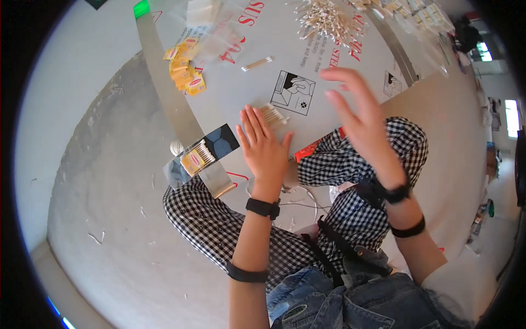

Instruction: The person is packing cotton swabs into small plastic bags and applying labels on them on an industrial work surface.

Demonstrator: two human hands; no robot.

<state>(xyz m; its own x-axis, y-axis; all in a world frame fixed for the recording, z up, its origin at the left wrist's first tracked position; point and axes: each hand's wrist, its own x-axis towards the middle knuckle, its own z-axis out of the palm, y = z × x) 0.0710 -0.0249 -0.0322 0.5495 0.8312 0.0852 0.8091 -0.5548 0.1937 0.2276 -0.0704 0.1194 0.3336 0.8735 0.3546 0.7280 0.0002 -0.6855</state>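
Observation:
My left hand [264, 151] lies flat on the grey printed tabletop [230, 112], fingers stretched out and close together. Right beside its fingers is a neat row of cotton swabs [274, 116], partly covered by the hand. My right hand [359, 112] is lifted over the table's right side, its fingers apart and curved, with nothing seen in them. To the left, a small bundle of cotton swabs with a yellow label card [195, 160] rests on a dark pad [221, 140] at the table's edge. A few loose cotton swabs [256, 64] lie farther off.
A big heap of cotton swabs [327, 22] sits at the far side. Yellow label cards [186, 71] are stacked at the far left, near clear plastic bags [203, 13]. Several filled packs [424, 16] lie at the far right. My checked trouser knees flank the table's near edge.

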